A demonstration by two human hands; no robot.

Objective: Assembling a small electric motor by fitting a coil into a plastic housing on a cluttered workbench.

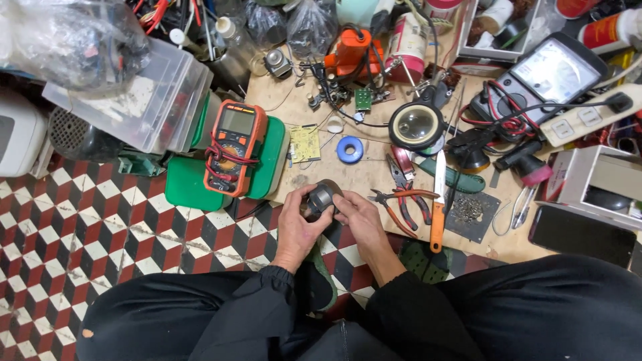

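Two hands meet at the near edge of our low wooden board [374, 177], over the red, black and white tiled floor [100, 241], with our dark trouser legs [528, 307] filling the bottom of the view. Working down in size: a clear plastic bin [154, 100] sits at the far left, a grey analogue meter [545, 77] with red and black leads at the far right, an orange multimeter [234, 144] rests on a green case [190, 180], a round magnifier [416, 125] stands mid-board, an orange-handled knife [438, 200] and red-handled pliers [404, 200] lie just right of our hands, and a small blue tape roll [350, 149] lies beyond them.

We judge the main risk to be a drop: the small round dark metal part [319, 199] is held right at the board's edge, so a slip could send it onto the tiles or between our legs. The knife lies near our right wrist and could be knocked or nick us if we reach sideways.

Our left hand [297, 224] is curled around the part from the left, fingers closed on its body. Our right hand [361, 220] closes on it from the right, thumb and fingertips pressed to its side. Both hands are together, clamped on that one part.
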